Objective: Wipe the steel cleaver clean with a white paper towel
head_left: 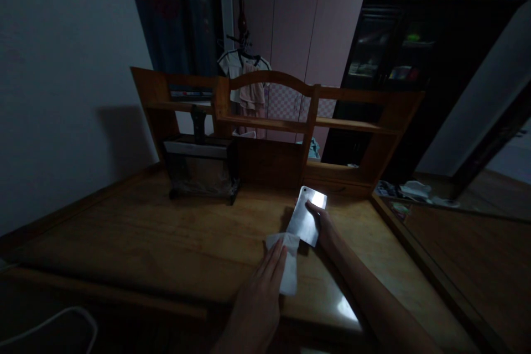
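Note:
My right hand (321,221) grips a flat silver tablet (301,220) by its right side, thumb on its face. A small dark round spot, like a camera lens, sits in the tablet's upper left corner, and bright light glares off its surface. It is tilted above the wooden desk. Against its lower left end lies a folded white tissue (290,271), under the straight, close-set fingers of my left hand (265,282). The left thumb is hidden, as are the right fingers beneath the tablet.
A wooden shelf unit (267,121) runs along the back of the wooden desk (166,232). At its left stands a dark-framed stand (202,168) with a clear panel. A wall (74,94) borders the left side, and a raised wooden edge (415,249) the right.

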`<action>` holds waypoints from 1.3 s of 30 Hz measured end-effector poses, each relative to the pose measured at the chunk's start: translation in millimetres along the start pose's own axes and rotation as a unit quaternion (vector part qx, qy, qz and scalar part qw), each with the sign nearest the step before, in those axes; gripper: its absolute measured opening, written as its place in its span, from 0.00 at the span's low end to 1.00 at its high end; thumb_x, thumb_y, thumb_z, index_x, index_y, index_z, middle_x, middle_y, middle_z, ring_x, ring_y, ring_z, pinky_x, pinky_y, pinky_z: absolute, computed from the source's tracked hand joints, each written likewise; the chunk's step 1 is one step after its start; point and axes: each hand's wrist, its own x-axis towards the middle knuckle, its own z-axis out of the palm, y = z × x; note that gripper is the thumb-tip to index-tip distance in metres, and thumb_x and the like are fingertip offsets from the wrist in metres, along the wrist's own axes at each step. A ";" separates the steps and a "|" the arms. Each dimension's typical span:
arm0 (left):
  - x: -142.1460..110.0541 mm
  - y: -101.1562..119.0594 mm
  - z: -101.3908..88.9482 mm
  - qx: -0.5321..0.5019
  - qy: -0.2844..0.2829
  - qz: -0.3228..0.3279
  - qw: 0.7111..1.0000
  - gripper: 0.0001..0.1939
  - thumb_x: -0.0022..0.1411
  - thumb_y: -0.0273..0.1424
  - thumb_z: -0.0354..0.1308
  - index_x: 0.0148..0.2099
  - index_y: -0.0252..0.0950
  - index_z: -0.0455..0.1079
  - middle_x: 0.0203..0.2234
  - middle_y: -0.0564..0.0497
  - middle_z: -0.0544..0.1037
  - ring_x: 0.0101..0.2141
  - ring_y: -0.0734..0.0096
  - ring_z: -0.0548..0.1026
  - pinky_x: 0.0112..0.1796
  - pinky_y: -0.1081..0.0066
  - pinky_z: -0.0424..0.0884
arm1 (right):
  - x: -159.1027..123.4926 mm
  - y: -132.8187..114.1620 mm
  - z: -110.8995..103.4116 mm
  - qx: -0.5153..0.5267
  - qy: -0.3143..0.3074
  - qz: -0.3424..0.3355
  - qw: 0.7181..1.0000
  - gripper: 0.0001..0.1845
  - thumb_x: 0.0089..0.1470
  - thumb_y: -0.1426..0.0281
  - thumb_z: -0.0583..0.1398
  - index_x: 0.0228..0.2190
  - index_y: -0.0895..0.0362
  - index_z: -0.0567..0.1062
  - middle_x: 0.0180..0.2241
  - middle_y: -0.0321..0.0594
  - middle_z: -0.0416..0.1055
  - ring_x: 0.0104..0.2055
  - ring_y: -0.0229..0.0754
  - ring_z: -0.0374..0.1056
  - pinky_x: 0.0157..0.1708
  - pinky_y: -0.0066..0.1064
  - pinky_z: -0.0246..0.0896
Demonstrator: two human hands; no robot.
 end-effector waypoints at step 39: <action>-12.2 -4.6 6.2 -0.021 -0.007 -0.006 1.000 0.45 0.52 0.08 0.36 0.70 0.41 0.33 0.67 0.50 0.44 0.65 0.68 0.48 0.60 0.63 0.59 | -0.7 -0.9 0.8 0.010 -0.013 -0.007 1.000 0.17 0.53 0.66 0.61 0.43 0.63 0.75 0.30 0.46 0.80 0.28 0.47 0.76 0.33 0.37 0.71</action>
